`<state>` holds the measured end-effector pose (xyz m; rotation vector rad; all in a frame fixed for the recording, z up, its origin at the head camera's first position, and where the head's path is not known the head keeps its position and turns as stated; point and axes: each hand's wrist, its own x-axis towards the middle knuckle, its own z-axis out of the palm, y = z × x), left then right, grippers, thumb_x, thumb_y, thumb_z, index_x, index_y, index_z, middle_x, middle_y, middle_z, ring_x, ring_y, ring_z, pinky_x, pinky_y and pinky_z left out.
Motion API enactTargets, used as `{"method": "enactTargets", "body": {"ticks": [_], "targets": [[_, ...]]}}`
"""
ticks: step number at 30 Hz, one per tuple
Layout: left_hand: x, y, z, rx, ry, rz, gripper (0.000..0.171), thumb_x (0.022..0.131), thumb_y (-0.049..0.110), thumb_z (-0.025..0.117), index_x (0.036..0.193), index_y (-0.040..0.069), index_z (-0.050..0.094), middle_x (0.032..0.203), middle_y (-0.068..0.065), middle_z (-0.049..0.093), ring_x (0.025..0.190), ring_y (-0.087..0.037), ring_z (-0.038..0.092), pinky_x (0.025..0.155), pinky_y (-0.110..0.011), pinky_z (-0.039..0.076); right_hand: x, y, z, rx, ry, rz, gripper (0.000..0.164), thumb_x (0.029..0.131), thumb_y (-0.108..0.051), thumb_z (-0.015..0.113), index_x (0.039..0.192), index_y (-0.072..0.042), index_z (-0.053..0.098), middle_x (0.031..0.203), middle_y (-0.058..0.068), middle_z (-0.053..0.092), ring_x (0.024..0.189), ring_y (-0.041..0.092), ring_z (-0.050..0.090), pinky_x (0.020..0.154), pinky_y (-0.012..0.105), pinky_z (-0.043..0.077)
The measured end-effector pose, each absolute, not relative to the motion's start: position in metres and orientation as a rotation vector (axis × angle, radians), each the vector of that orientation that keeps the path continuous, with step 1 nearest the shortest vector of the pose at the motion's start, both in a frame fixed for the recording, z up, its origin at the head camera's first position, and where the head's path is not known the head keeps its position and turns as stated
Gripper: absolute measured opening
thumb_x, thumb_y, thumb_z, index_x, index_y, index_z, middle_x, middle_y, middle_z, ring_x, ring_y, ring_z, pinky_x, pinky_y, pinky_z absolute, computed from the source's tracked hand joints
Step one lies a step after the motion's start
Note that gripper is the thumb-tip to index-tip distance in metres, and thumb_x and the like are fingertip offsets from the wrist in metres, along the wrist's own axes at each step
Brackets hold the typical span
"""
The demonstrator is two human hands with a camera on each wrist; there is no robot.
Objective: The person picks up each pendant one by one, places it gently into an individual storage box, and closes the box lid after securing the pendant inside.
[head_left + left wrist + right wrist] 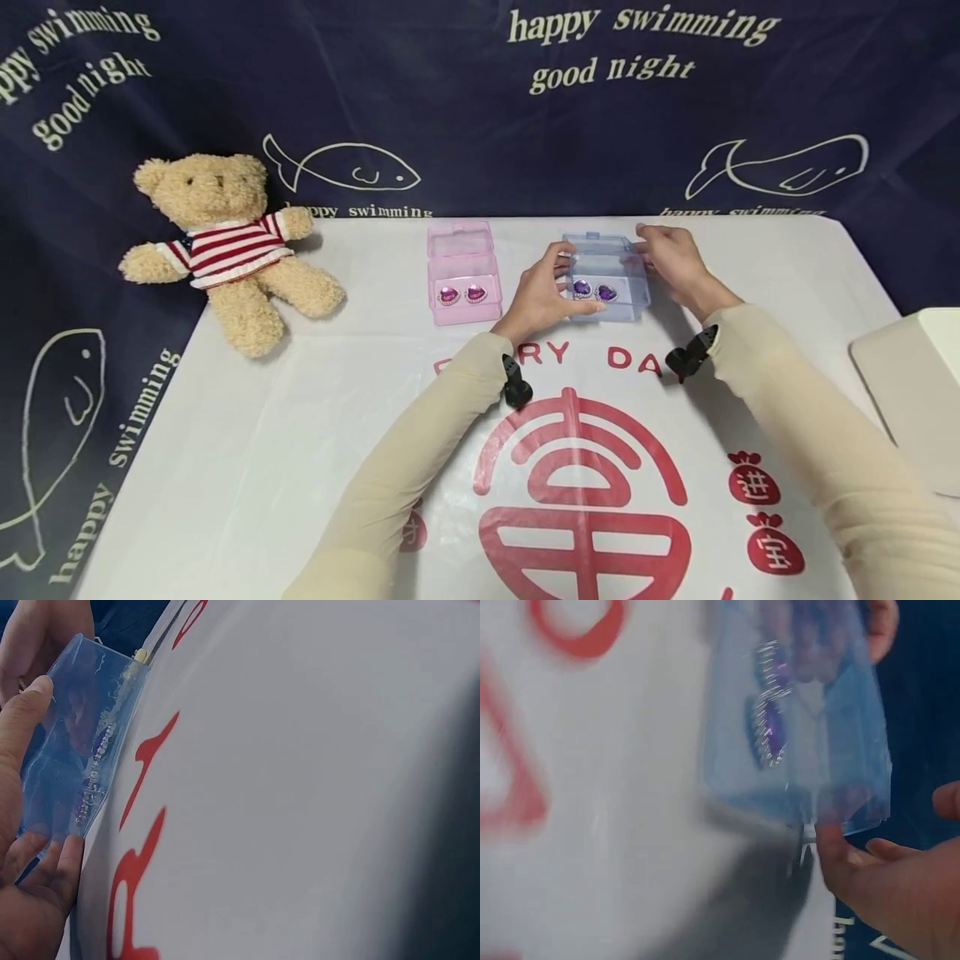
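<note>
A clear blue plastic box (626, 310) stands at the back of the table, its lid raised. Inside lie two purple heart-shaped gems (606, 292) with beaded silver rims. My left hand (542, 296) grips the box's left end, thumb along the front and fingers behind. At the other end, my right hand (678, 265) touches the box with one fingertip; another finger stands apart from it in the right wrist view. The blue box (79, 750) looks tilted in the left wrist view. To its left is an open pink box (465, 313) with two pink heart gems (476, 293).
A teddy bear (236, 250) in a striped shirt leans at the table's left back edge. A white block-like object (911, 392) stands at the right edge. The white table cover (300, 433) carries red prints, and a dark blue printed cloth (480, 108) hangs behind.
</note>
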<state>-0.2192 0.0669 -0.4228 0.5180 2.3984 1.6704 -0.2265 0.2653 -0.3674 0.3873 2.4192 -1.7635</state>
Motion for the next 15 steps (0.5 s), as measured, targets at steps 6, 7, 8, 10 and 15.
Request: {"method": "enactTargets", "body": {"ticks": [6, 7, 8, 10, 15], "targets": [[-0.219, 0.068, -0.423, 0.513, 2.366, 1.682, 0.091, 0.06, 0.028, 0.094, 0.134, 0.019, 0.04, 0.134, -0.009, 0.056, 0.122, -0.018, 0.056, 0.098, -0.019, 0.051, -0.23, 0.266, -0.365, 0.469, 2.095, -2.083, 0.06, 0.102, -0.036, 0.04, 0.142, 0.008, 0.029, 0.093, 0.002, 0.062, 0.079, 0.002, 0.067, 0.077, 0.017, 0.055], [-0.218, 0.069, -0.423, 0.514, 2.365, 1.679, 0.091, 0.06, 0.028, 0.094, 0.134, 0.02, 0.04, 0.134, -0.009, 0.056, 0.122, -0.018, 0.056, 0.098, -0.019, 0.051, -0.23, 0.266, -0.364, 0.469, 2.076, -2.102, 0.059, 0.103, -0.037, 0.039, 0.141, 0.007, 0.03, 0.088, -0.002, 0.063, 0.078, 0.003, 0.069, 0.076, 0.017, 0.055], [-0.218, 0.069, -0.423, 0.518, 2.365, 1.678, 0.09, 0.06, 0.028, 0.094, 0.133, 0.02, 0.04, 0.134, -0.009, 0.056, 0.122, -0.018, 0.056, 0.098, -0.019, 0.051, -0.23, 0.266, -0.362, 0.46, 2.054, -2.125, 0.059, 0.103, -0.039, 0.037, 0.141, 0.005, 0.029, 0.084, -0.006, 0.064, 0.078, 0.003, 0.069, 0.075, 0.017, 0.055], [-0.218, 0.068, -0.423, 0.526, 2.371, 1.678, 0.089, 0.061, 0.028, 0.093, 0.132, 0.021, 0.04, 0.133, -0.009, 0.057, 0.121, -0.017, 0.057, 0.098, -0.019, 0.051, -0.229, 0.267, -0.358, 0.44, 2.021, -2.157, 0.058, 0.104, -0.042, 0.032, 0.141, 0.002, 0.03, 0.082, -0.011, 0.066, 0.078, 0.004, 0.071, 0.075, 0.018, 0.056], [-0.219, 0.065, -0.423, 0.53, 2.383, 1.68, 0.09, 0.061, 0.027, 0.093, 0.134, 0.018, 0.04, 0.133, -0.009, 0.056, 0.121, -0.018, 0.057, 0.098, -0.02, 0.051, -0.226, 0.265, -0.349, 0.328, 1.971, -2.228, 0.057, 0.103, -0.048, 0.024, 0.136, -0.004, 0.039, 0.087, -0.01, 0.071, 0.079, 0.007, 0.071, 0.072, 0.021, 0.058]]}}
